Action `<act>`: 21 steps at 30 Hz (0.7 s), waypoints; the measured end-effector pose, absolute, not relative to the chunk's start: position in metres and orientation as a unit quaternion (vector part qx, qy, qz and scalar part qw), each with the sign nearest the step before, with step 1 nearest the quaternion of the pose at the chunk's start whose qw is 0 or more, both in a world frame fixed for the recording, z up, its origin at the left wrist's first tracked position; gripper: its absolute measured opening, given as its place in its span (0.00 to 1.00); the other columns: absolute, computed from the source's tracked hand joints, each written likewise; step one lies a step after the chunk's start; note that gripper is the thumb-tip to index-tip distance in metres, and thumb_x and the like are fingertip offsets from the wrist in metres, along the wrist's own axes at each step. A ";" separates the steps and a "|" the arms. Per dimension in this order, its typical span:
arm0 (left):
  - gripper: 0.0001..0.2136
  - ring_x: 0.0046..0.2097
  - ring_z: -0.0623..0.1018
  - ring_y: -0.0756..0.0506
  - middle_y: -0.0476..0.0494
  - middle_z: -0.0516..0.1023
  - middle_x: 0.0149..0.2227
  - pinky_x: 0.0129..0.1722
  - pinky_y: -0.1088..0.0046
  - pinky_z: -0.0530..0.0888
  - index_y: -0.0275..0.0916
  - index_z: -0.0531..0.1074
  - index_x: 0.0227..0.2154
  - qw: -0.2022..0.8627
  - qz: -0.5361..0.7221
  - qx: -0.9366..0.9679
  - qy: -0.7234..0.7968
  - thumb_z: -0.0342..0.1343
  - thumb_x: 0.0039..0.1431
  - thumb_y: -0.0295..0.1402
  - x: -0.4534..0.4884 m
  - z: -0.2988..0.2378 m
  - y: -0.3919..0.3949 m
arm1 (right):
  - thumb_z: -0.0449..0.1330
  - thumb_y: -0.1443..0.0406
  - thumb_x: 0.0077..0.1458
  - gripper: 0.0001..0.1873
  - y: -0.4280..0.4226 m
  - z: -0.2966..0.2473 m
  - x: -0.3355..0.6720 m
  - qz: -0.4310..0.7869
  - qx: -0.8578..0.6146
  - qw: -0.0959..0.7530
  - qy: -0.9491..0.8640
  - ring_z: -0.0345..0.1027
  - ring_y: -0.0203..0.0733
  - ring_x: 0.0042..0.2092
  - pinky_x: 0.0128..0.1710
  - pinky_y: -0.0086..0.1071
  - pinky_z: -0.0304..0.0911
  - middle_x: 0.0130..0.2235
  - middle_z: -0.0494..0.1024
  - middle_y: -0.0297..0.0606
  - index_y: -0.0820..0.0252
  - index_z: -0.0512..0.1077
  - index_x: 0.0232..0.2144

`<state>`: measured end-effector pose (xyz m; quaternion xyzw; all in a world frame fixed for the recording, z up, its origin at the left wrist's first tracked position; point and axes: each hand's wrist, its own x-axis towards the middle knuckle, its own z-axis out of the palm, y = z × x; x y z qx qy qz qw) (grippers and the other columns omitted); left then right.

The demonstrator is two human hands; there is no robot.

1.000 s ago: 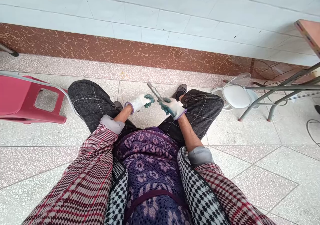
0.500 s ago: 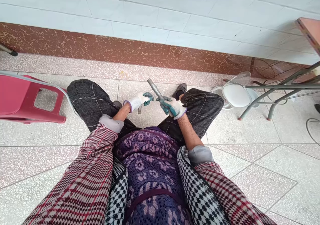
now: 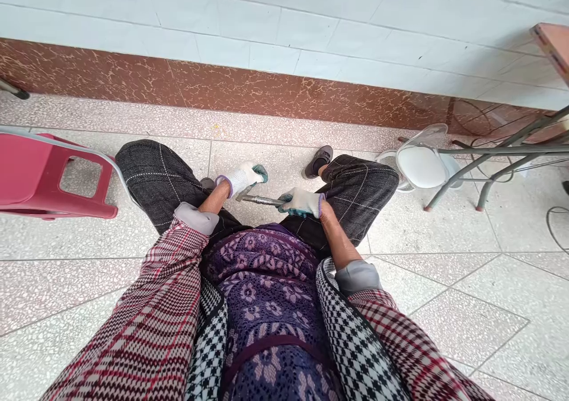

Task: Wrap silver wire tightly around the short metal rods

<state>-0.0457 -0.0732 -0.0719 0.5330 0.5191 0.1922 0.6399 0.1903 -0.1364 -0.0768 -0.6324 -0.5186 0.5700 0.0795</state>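
My right hand (image 3: 301, 202), in a white glove with green-coated fingers, is closed round one end of a grey metal rod (image 3: 264, 200). The rod lies nearly level between my knees and has a ribbed, shiny stretch. Its far end meets or overlaps a short grey metal piece (image 3: 243, 195) under my left hand (image 3: 246, 177). That hand wears a matching glove, and its fingers are curled over the piece, most of which is hidden. Whether the two metal parts are joined cannot be made out.
A red plastic stool (image 3: 53, 175) stands by my left knee. To the right are a small white-seated chair (image 3: 422, 166) and a table's metal legs (image 3: 484, 181), with cables (image 3: 551, 220) on the floor. A tiled wall (image 3: 267, 33) runs in front.
My right hand has turned the rod from pointing up and away to lying nearly level, its far end now at the metal piece. The left hand has shifted slightly, tilting the piece.
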 end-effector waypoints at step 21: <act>0.10 0.44 0.82 0.41 0.38 0.82 0.40 0.44 0.66 0.80 0.35 0.80 0.47 0.653 0.149 0.519 0.531 0.68 0.66 0.32 -0.030 -0.062 -0.082 | 0.67 0.57 0.65 0.16 -0.114 -0.097 0.177 0.517 -0.685 0.227 -0.460 0.57 0.29 0.22 0.20 0.23 0.55 0.26 0.70 0.28 0.65 0.75 0.45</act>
